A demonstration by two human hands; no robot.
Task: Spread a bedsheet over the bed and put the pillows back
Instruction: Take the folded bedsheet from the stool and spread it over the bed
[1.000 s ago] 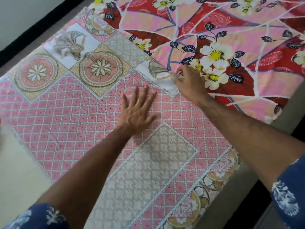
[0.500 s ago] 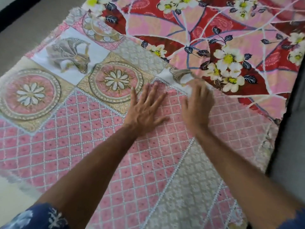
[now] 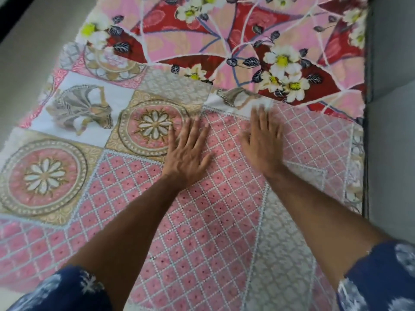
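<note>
Two patterned cloths cover the bed: my pink lattice bedsheet (image 3: 213, 221) lies near, overlapping a red floral sheet (image 3: 247, 41) at the far end. My left hand (image 3: 186, 153) and right hand (image 3: 262, 147) press flat on it, fingers straight and released, holding nothing. Pushing unevenly could bunch the overlap or drag the right edge off, though blur hides any wrinkles. No pillows in view.

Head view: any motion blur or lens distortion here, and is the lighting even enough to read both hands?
Head view: right hand smeared by motion at the fingertips, left hand sharper; the floral sheet at the top is soft; wide-angle bowing shows along the sheet's edges; lighting soft and even, no glare, only faint shadows beneath the hands.
</note>
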